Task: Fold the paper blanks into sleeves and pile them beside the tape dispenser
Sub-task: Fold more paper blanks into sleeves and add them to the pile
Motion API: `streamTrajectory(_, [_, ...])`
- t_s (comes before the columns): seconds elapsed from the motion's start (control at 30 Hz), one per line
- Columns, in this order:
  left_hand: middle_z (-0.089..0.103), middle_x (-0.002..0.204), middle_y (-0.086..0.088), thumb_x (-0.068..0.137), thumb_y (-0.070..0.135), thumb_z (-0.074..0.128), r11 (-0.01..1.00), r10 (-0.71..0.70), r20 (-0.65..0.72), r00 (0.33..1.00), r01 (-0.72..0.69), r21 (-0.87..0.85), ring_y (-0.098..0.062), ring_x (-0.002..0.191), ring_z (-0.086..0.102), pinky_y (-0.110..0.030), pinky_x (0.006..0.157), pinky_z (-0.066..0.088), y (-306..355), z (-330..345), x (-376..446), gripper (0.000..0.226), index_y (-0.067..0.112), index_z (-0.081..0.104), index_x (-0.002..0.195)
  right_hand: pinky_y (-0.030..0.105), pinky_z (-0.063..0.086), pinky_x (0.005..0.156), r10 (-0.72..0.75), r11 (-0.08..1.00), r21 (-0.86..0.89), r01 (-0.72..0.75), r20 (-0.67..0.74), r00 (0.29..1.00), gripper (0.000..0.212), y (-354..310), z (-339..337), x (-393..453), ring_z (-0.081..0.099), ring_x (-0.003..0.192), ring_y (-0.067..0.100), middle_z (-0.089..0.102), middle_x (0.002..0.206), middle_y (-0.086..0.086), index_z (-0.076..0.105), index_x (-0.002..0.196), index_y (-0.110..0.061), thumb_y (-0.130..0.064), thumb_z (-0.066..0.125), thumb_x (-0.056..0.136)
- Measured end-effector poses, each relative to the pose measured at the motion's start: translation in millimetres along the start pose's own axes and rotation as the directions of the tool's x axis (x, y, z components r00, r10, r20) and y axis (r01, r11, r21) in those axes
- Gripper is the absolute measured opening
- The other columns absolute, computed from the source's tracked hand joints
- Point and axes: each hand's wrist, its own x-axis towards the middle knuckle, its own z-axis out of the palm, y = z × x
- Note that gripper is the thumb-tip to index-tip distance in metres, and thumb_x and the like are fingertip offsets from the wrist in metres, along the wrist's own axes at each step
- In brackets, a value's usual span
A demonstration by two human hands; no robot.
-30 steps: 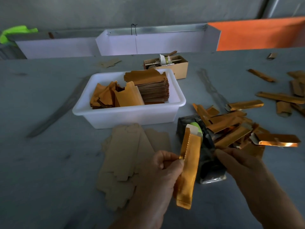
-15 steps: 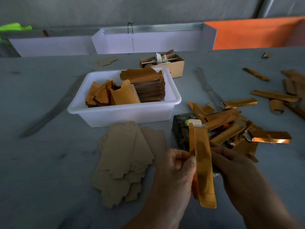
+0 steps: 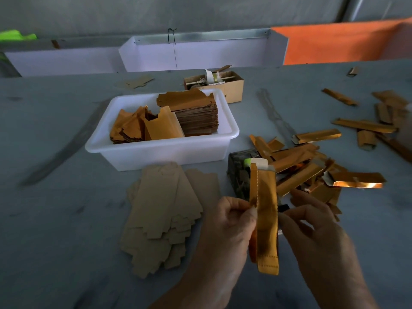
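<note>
I see the left hand (image 3: 231, 221) pinching the long edge of a glossy orange-gold sleeve (image 3: 265, 219), a narrow folded strip held upright above the counter (image 3: 55, 219). The right hand (image 3: 312, 221) curls at its other edge, apparently gripping it, though contact is dim. Behind it stands the dark tape dispenser (image 3: 239, 175). A loose heap of finished sleeves (image 3: 301, 166) lies touching the dispenser's right. Matte kraft flat blanks (image 3: 160, 210) fan out left. White plastic tub (image 3: 162, 150) holds more stacked blanks (image 3: 196, 117).
</note>
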Motion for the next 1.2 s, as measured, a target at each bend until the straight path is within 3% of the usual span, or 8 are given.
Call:
streamTrajectory(0.2, [0.059, 0.063, 0.013, 0.094, 0.023, 0.054, 0.990, 0.122, 0.095, 0.988, -0.128, 0.060, 0.005, 0.057, 0.054, -0.007, 0.052, 0.040, 1.9, -0.5, -0.2, 0.008, 0.021, 0.058, 0.088, 0.034, 0.049, 0.084, -0.050, 0.998, -0.029, 0.048, -0.045, 0.998, 0.010, 4.8, 7.2, -3.0, 0.056, 0.110, 0.016, 0.050, 0.130, -0.010, 0.060, 0.074, -0.019, -0.015, 0.065, 0.081])
streamTrajectory(0.4, [0.063, 0.068, 0.017, 0.094, 0.023, 0.057, 0.961, 0.169, 0.096, 0.981, -0.186, 0.205, 0.005, 0.064, 0.058, -0.011, 0.056, 0.043, 2.4, 1.0, 5.1, 0.008, 0.026, 0.057, 0.087, 0.014, 0.038, 0.071, -0.147, 0.989, -0.026, 0.145, -0.091, 0.985, 0.019, 9.8, 11.5, -5.0, 0.055, 0.100, 0.009, 0.053, 0.118, -0.013, 0.059, 0.074, -0.025, -0.008, 0.066, 0.080])
streamTrajectory(0.6, [0.066, 0.081, 0.004, 0.093, 0.028, 0.058, 0.930, 0.201, 0.055, 0.978, -0.209, 0.302, -0.003, 0.067, 0.061, -0.018, 0.058, 0.046, 1.8, 5.0, 6.2, 0.003, 0.028, 0.058, 0.091, 0.011, 0.041, 0.066, -0.358, 0.886, -0.324, 0.333, -0.017, 0.934, 0.012, 6.1, 4.8, 1.8, 0.059, 0.081, 0.012, 0.062, 0.108, 0.009, 0.065, 0.078, -0.001, 0.008, 0.071, 0.072])
streamTrajectory(0.77, [0.066, 0.074, 0.015, 0.092, 0.026, 0.059, 0.945, 0.151, 0.065, 0.986, -0.163, 0.284, 0.002, 0.067, 0.061, -0.015, 0.061, 0.049, 6.0, -0.1, 8.0, 0.003, 0.026, 0.060, 0.090, 0.013, 0.045, 0.061, -0.214, 0.976, -0.042, 0.212, -0.056, 0.975, 0.015, 12.0, -18.9, 3.0, 0.059, 0.080, 0.000, 0.060, 0.095, -0.013, 0.061, 0.077, -0.024, -0.010, 0.063, 0.082])
streamTrajectory(0.83, [0.065, 0.071, 0.017, 0.091, 0.026, 0.060, 0.956, 0.127, 0.072, 0.989, -0.141, 0.258, 0.003, 0.062, 0.059, -0.012, 0.056, 0.047, 6.9, -2.5, 6.6, 0.003, 0.026, 0.061, 0.088, 0.028, 0.051, 0.065, -0.110, 0.980, 0.168, 0.110, -0.007, 0.994, 0.016, 9.0, -29.8, 3.3, 0.063, 0.075, 0.009, 0.065, 0.081, -0.006, 0.063, 0.075, -0.028, -0.013, 0.062, 0.081])
streamTrajectory(0.9, [0.066, 0.067, 0.011, 0.090, 0.023, 0.062, 0.973, 0.090, 0.084, 0.992, -0.105, 0.203, 0.002, 0.057, 0.058, -0.011, 0.051, 0.045, 8.9, -4.6, 3.7, 0.004, 0.024, 0.063, 0.086, 0.027, 0.055, 0.060, -0.084, 0.940, 0.340, 0.043, 0.108, 0.991, 0.017, -0.6, -35.3, 1.6, 0.064, 0.069, 0.009, 0.066, 0.077, -0.004, 0.068, 0.074, -0.028, -0.013, 0.062, 0.076])
streamTrajectory(1.07, [0.066, 0.064, 0.006, 0.086, 0.023, 0.066, 0.984, 0.071, 0.094, 0.993, -0.085, 0.155, 0.001, 0.048, 0.055, -0.011, 0.043, 0.039, 13.6, -9.9, -2.2, 0.004, 0.019, 0.066, 0.084, 0.015, 0.050, 0.053, -0.242, 0.918, 0.381, 0.113, 0.311, 0.919, 0.021, -23.2, -37.4, 0.9, 0.063, 0.063, 0.004, 0.070, 0.076, -0.002, 0.073, 0.076, -0.035, -0.030, 0.060, 0.060])
streamTrajectory(1.2, [0.071, 0.072, 0.000, 0.086, 0.020, 0.067, 0.983, 0.061, 0.105, 0.993, -0.078, 0.165, -0.014, 0.065, 0.067, -0.031, 0.061, 0.057, 15.0, -11.7, -1.6, 0.004, 0.020, 0.070, 0.085, 0.013, 0.049, 0.055, -0.269, 0.941, 0.289, 0.177, 0.318, 0.909, 0.023, -27.2, -31.2, 3.1, 0.063, 0.068, 0.005, 0.070, 0.080, -0.003, 0.072, 0.080, -0.043, -0.032, 0.058, 0.064])
